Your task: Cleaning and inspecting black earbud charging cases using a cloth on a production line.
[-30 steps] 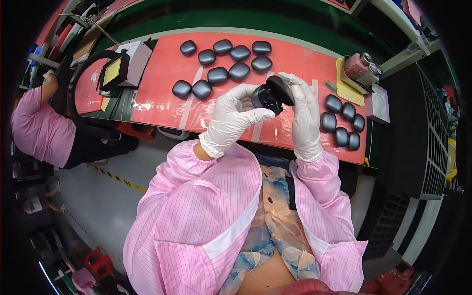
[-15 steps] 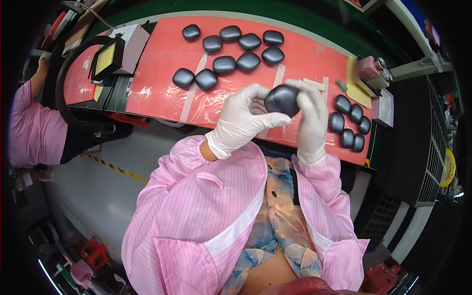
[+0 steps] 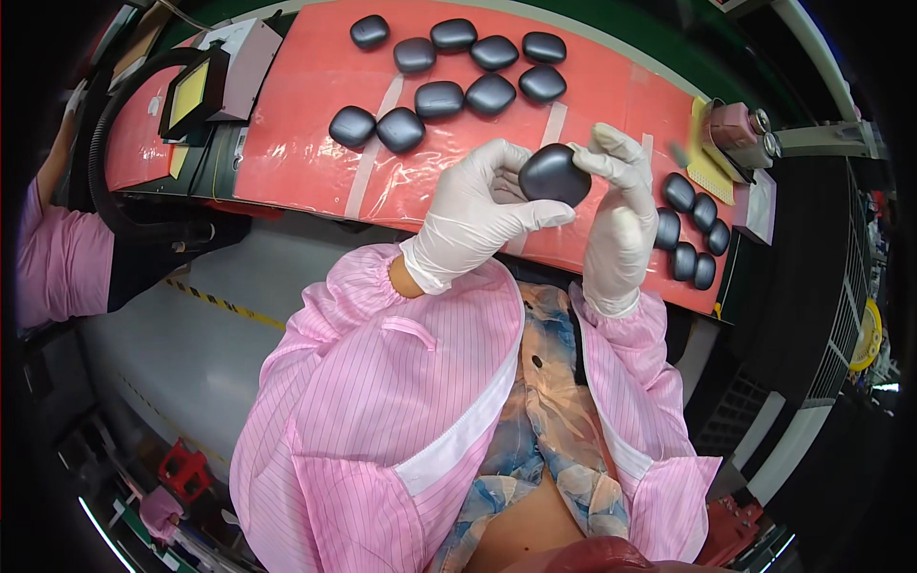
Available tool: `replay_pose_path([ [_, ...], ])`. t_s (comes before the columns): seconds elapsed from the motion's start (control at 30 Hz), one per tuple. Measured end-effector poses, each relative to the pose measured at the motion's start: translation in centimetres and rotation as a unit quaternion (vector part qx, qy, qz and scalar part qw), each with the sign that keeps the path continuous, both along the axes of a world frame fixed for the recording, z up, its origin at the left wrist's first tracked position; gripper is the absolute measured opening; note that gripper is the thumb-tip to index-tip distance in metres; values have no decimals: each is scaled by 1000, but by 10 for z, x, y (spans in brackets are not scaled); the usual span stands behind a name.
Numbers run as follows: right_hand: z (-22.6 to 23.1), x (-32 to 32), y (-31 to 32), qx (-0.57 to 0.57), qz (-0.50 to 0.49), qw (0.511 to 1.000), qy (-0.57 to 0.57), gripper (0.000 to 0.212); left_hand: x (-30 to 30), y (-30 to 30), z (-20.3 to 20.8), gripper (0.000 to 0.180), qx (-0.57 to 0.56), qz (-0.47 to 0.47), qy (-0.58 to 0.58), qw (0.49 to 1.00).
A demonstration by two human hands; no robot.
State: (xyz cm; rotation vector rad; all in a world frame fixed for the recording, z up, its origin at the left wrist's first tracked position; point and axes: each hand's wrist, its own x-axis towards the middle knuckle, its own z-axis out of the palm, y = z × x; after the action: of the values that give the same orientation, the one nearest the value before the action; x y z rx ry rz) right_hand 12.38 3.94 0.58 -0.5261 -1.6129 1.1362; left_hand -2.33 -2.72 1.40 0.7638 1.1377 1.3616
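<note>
My left hand (image 3: 478,212), in a white glove, grips a glossy dark grey pebble-shaped case (image 3: 555,176) between thumb and fingers, above the near side of the red mat. The case's broad smooth face shows. On its right is my right hand (image 3: 619,215), gloved too, palm turned toward the case. Its bent fingertips reach the case's upper right edge, while its thumb stays apart from it. Similar cases (image 3: 439,99) lie in loose rows on the far part of the mat. A smaller cluster of cases (image 3: 704,212) sits right of my right hand.
The red mat (image 3: 296,124) covers the bench. At its left stand a white box-shaped device (image 3: 241,59) and a black ribbed hose (image 3: 98,158). Pink bottles (image 3: 734,126), a yellow pad (image 3: 709,177) and a white tray (image 3: 759,207) are at the right. Another person (image 3: 72,263) is at far left.
The right hand has drawn back slightly from the case, its fingers now at the edge rather than behind it. The case has turned a little in my left hand. The view has shifted slightly.
</note>
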Motion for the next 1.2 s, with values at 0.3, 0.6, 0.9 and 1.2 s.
replay_pose_path([
  [0.3, -37, 18, -22, -209, -135, 966, -73, 41, 17, -7, -27, 48, 9, -78, 5, 997],
  [0.6, -40, -3, 28, 279, -187, 810, -480, 21, -87, -43, -32, 45, -18, -155, -254, 955],
  [0.9, -64, 12, 18, 248, -101, 835, -481, 22, -261, -186, -181, 46, -46, 415, -474, 775],
  [1.2, -47, 5, 6, 212, -84, 853, -470, 20, -351, -209, -266, 54, -162, 554, 518, 631],
])
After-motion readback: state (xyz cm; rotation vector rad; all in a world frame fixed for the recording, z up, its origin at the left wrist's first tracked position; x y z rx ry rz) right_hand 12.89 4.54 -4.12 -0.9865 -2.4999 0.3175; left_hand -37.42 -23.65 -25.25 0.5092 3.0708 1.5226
